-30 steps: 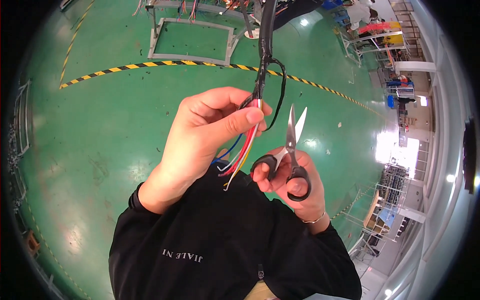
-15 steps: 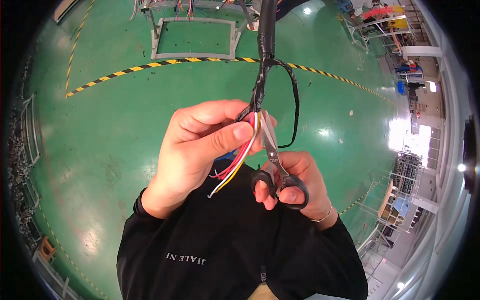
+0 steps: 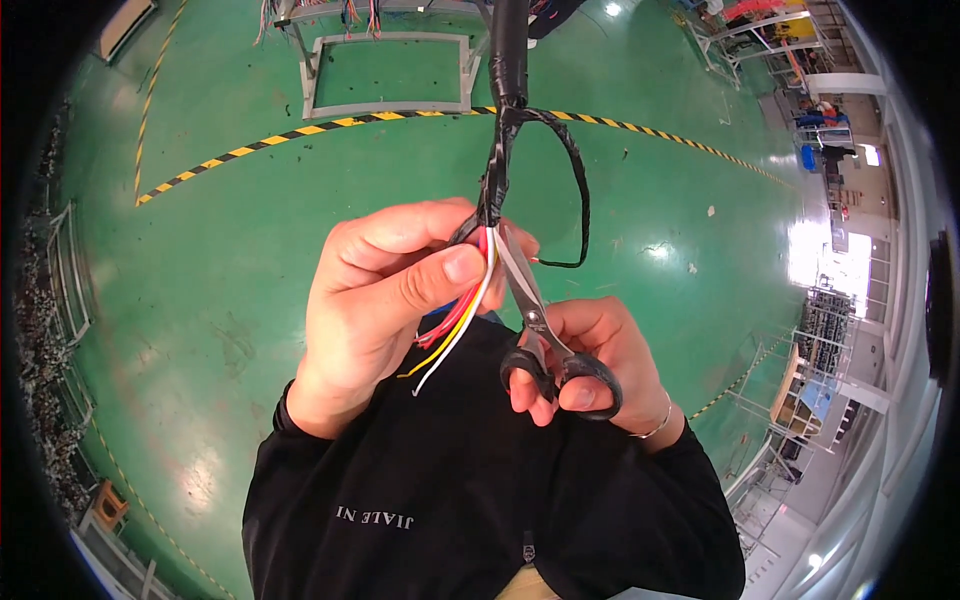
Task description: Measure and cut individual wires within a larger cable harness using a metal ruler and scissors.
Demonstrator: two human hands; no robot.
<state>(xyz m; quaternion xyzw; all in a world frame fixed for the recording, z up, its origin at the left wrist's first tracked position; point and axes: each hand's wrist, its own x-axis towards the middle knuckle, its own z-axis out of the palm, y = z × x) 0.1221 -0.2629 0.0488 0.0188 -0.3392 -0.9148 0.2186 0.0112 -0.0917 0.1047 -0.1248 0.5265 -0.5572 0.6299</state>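
A black-taped wire harness [image 3: 508, 70] comes down from the top of the view, with a thin black branch [image 3: 583, 185] looping off to its right. Below the end of the tape, loose red, yellow, white and blue wires [image 3: 455, 327] fan out. My left hand [image 3: 390, 290] pinches these wires between thumb and fingers just under the tape. In my right hand [image 3: 605, 355] is a pair of scissors [image 3: 533, 318] with black handles, thumb and fingers through the loops. The blades point up and lie against the wires by the tape's end, nearly closed.
Beyond my hands a grey metal frame [image 3: 390, 112] stands on the green floor [image 3: 270, 240], with colored wires hanging above it. Yellow-black striped tape [image 3: 330, 125] crosses the floor. Racks and shelving [image 3: 815, 380] line the right; another rack [image 3: 70, 270] stands at left.
Both hands, the harness and the scissors have shifted slightly left in view. The white and yellow wires have spread apart at their loose ends. Each hand keeps its hold.
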